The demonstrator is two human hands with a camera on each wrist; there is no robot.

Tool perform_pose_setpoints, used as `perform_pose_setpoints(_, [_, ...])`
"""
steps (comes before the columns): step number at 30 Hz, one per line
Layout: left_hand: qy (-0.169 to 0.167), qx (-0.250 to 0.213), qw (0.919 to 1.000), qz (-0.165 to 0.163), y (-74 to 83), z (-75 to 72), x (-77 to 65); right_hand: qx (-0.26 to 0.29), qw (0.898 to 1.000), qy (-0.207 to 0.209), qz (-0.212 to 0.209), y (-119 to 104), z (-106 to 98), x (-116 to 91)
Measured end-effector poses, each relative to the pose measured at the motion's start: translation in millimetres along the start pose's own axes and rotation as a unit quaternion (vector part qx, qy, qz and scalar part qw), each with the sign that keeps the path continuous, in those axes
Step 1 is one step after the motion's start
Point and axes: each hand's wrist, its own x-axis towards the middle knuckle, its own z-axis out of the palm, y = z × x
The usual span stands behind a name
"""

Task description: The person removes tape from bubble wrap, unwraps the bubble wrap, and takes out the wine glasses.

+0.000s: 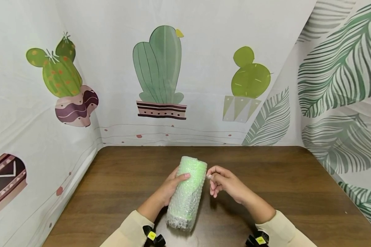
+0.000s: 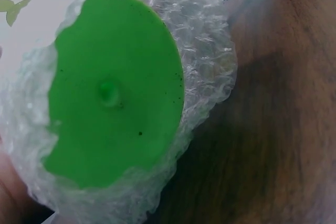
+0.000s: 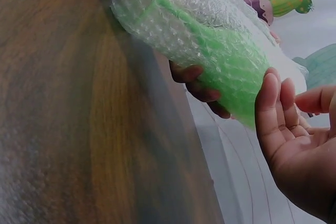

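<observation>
A green object wrapped in clear bubble wrap (image 1: 188,195) is held at a tilt above the table. My left hand (image 1: 174,183) grips its left side, the thumb lying across the front. From the left wrist, the green object (image 2: 115,93) shows a flat round end with a small dimple in the middle, and the bubble wrap (image 2: 205,40) stands out past it like a collar. My right hand (image 1: 224,183) is at the wrap's upper right edge with thumb and forefinger brought together. Whether something thin is between those fingertips cannot be made out. Its other fingers (image 3: 268,98) are bent loosely.
The brown wooden table (image 1: 126,171) stretches out beneath both hands. White cloth (image 1: 210,44) printed with cacti and leaves hangs behind it and along the sides. A black wrist camera (image 1: 153,236) is strapped at the left sleeve, another camera (image 1: 258,239) at the right.
</observation>
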Motion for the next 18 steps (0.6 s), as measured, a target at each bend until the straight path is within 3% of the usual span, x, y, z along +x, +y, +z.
perform_pose_setpoints(8, [-0.007, 0.004, 0.9999, 0.005, 0.3, 0.7, 0.6, -0.027, 0.999, 0.005, -0.029, 3.4, 1.5, 0.8])
perform_pose_setpoints(18, [-0.005, 0.001, 1.0000, 0.008, 1.5, 2.3, 0.1, -0.022, 0.997, 0.018, -0.071, 3.0, 5.3, 0.8])
